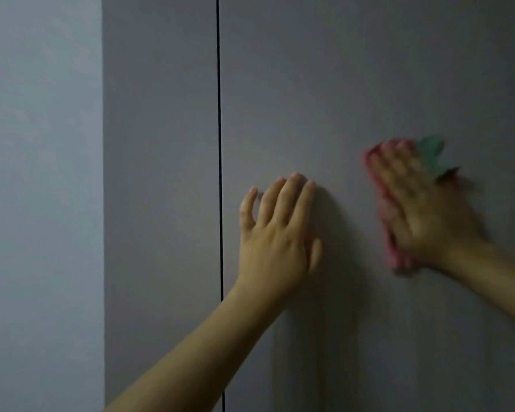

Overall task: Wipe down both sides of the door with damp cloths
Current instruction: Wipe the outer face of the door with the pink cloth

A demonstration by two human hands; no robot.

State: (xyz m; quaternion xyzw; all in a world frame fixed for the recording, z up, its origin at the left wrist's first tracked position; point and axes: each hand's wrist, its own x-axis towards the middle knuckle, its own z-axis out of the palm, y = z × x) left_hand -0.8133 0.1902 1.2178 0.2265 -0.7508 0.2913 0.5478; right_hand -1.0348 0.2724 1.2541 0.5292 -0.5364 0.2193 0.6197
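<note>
The grey door fills the right two thirds of the head view. My left hand lies flat against it with straight fingers, just right of the dark vertical gap. My right hand, blurred by motion, presses a pink cloth against the door with straight fingers. A green piece of cloth sticks out beyond the fingertips. Most of the pink cloth is hidden under the palm.
A thin black vertical gap separates the door from a grey panel on its left. Further left is a paler bluish wall. The light is dim.
</note>
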